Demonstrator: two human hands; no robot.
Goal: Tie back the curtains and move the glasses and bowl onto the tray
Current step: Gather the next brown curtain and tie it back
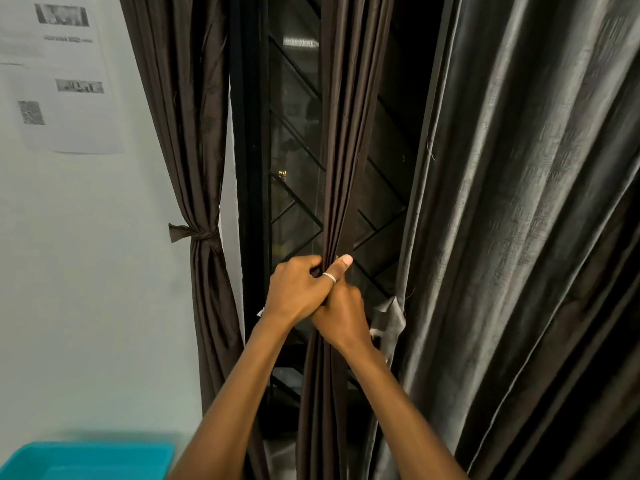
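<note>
One head-worn wide-angle camera is looking forward at a dark window (294, 133) from close by, facing its brown curtains (341, 133), with the wall (86, 271) lying at the left edge.

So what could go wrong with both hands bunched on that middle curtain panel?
1. The left hand and right hand overlap in one grip on the middle curtain; letting go to knot a tie could let the gathered folds spread.
2. No tie shows at this panel, unlike the knotted left curtain.
3. Pulling down hard may strain the fabric above.
</note>
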